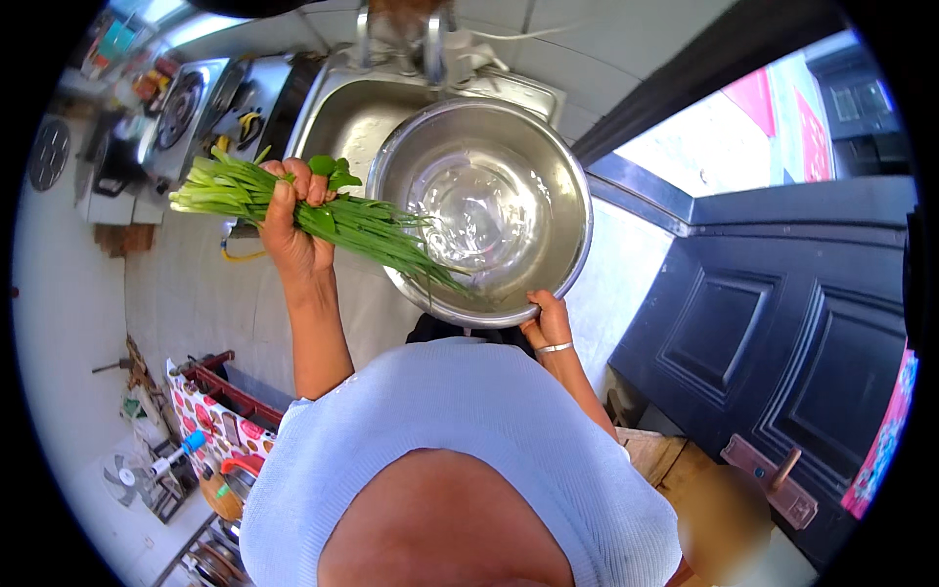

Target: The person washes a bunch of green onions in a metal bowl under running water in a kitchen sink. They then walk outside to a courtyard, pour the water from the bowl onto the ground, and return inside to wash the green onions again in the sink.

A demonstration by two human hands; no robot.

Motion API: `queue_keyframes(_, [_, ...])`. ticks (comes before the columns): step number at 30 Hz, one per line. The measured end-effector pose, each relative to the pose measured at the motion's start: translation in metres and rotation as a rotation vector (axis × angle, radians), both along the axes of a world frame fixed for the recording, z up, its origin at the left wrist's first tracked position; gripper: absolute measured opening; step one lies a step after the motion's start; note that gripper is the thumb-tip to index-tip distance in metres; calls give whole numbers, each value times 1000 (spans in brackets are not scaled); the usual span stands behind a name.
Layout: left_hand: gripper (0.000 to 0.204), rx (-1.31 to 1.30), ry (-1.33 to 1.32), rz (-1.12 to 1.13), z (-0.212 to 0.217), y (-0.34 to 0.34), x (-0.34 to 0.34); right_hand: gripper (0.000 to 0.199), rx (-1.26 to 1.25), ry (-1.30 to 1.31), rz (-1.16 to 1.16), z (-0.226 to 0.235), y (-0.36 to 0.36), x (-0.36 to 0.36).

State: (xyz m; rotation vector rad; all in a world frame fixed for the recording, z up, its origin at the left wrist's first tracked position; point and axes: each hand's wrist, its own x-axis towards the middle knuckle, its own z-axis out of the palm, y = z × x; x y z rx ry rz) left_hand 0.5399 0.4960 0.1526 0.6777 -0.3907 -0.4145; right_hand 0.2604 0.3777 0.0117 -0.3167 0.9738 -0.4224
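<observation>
My left hand (295, 220) is closed round a bunch of garlic chives (377, 230), raised at the left of a large round steel basin (553, 161). The pale cut stalks point left, and the green tips hang over the basin's near left rim. A few broader round leaves (333, 172) stick out by my fingers. My right hand (548, 321), with a silver bangle at the wrist, grips the basin's near right rim. Clear, rippling water (479, 215) lies in the basin, which is tilted toward me and partly overlaps the sink.
Behind the basin is a steel sink (337, 122) with a tap (433, 54) over it. A gas stove (186, 108) stands at the far left. To the right, a dark panelled door (734, 323) is swung inward beside the doorway. A fan (124, 476) shows at the lower left.
</observation>
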Motion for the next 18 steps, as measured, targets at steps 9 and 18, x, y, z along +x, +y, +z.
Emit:
queue_keyframes(9, [36,161,-169,-221,10,-181,-153,49,-46,-34,-247,-21,-91,-155])
queue_keyframes(18, [17,190,-163,-318,-2,-419,-311,34,-221,131,-448,-14,-272,-300])
